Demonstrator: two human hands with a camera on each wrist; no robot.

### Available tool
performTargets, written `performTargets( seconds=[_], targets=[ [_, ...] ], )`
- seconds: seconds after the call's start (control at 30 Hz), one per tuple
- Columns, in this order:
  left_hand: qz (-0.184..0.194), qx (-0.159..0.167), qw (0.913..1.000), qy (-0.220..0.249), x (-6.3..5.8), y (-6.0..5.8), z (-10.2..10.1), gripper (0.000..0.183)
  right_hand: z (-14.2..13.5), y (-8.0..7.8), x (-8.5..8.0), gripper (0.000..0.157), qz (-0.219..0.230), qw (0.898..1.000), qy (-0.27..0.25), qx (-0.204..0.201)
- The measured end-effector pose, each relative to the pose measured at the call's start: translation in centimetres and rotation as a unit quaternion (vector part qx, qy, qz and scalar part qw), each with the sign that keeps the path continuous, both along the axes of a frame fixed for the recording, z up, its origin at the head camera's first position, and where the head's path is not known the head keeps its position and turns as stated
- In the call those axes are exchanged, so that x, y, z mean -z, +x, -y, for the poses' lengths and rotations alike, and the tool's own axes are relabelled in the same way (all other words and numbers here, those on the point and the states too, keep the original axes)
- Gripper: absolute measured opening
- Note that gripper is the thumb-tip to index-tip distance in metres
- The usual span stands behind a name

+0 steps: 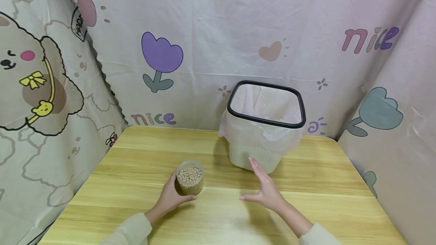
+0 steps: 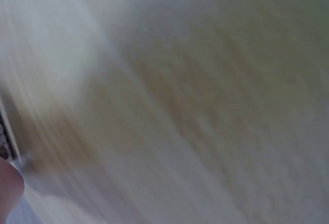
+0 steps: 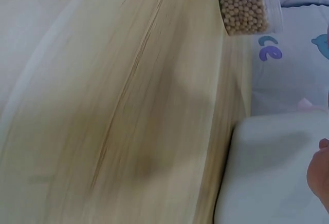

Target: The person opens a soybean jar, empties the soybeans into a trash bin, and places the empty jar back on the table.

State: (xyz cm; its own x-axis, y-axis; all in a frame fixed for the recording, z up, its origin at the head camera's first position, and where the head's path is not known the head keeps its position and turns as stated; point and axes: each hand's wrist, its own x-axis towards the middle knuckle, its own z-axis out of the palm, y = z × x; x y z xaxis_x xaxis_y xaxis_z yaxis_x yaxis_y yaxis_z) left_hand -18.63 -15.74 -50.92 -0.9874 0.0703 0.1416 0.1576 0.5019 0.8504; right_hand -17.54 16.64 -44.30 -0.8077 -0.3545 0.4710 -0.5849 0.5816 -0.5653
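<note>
Left hand point(image 1: 171, 196) gripping a bean jar point(image 1: 190, 184), right hand point(image 1: 268, 193) spread, I see wood-grain worktop point(image 1: 218, 218) low in frame, cartoon-print curtain point(image 1: 211, 41) above.

A curtained-off nook, building unclear: printed cloth point(image 1: 218, 41) (flowers point(image 1: 162, 54), a cartoon animal point(image 1: 34, 71)) hangs along the far and side edges of a wooden table point(image 1: 136, 169).

Bright head view, soft shadows, blurred left wrist view

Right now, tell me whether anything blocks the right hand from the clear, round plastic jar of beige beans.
Nothing visible. The left hand holds the jar from its left, and the white, black-rimmed bin stands farther back.
</note>
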Motion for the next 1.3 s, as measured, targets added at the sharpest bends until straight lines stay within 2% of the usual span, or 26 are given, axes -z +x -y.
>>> performTargets(
  seconds=[0.17,0.37,0.63,0.8,1.0,1.3],
  targets=[
    [0.011,-0.021,0.9997,0.007,0.0,-0.3,-0.3,0.110,1.6,-0.6,0.4,0.111,0.013,1.000,-0.018,-0.013],
    [0.008,-0.037,0.9992,0.012,0.2,-0.8,-0.4,0.106,3.3,-1.2,0.6,0.110,0.029,0.998,-0.036,-0.034],
    [0.002,-0.047,0.9986,0.023,0.3,-1.0,-0.5,0.099,5.2,-1.9,0.7,0.109,0.082,0.995,-0.047,-0.028],
    [-0.004,-0.050,0.9984,0.027,0.3,-0.9,-0.7,0.098,6.1,-2.1,0.7,0.109,0.092,0.994,-0.054,-0.031],
    [-0.013,-0.043,0.9986,0.028,0.2,-0.5,-1.1,0.099,6.7,-2.1,0.9,0.109,0.099,0.993,-0.053,-0.031],
    [-0.032,0.002,0.9990,0.033,0.1,0.0,-2.5,0.099,7.1,-2.0,1.0,0.108,0.127,0.989,-0.055,-0.050]
  ],
)
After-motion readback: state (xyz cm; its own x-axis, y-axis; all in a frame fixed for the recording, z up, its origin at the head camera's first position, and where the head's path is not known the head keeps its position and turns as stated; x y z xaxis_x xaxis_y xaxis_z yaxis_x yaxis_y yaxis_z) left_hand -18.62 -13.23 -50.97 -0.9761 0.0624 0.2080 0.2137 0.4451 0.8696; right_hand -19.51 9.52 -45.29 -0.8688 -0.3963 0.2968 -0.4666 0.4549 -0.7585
